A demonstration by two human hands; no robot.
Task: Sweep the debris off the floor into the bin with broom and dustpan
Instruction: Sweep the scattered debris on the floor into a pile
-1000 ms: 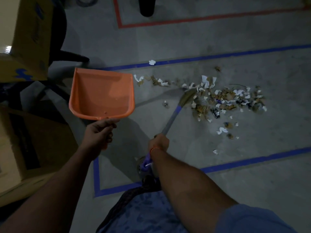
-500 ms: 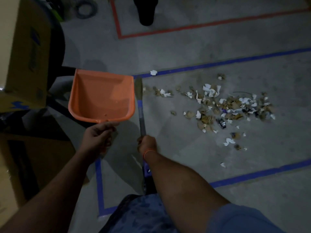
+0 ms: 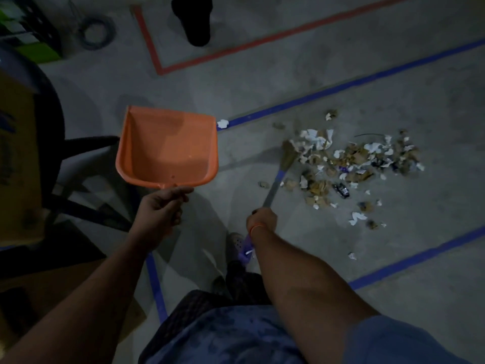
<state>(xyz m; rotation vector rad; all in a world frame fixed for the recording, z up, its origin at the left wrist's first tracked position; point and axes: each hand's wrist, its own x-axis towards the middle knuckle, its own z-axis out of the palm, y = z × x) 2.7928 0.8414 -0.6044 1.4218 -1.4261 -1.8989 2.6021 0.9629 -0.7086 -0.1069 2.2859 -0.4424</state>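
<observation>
Nearest the camera, 2 bare forearms reach out over a blue patterned garment [image 3: 223, 334]. The left hand [image 3: 160, 208] is curled tight around the handle of an orange dustpan [image 3: 168, 148], gripping it where the handle meets the pan; the pan is held up off the floor [image 3: 262, 82] with its open mouth facing away from the person, and nothing lies inside it. The right hand [image 3: 262, 219], with an orange band at the wrist, is wrapped around the shaft of the broom [image 3: 278, 177]. The shaft slants away and to the right, and its straw head touches the near-left edge of the debris [image 3: 349, 161], a loose heap of torn white paper, brown scraps and a small dark wrapper. A few stray bits lie apart from the heap, nearer the person. The heap sits between 2 blue tape lines [image 3: 341, 88]. Farther off, a red tape line [image 3: 236, 51] marks a corner, with a dark object [image 3: 194, 19] beyond it. Cardboard boxes [image 3: 18, 158] stand at the left.
</observation>
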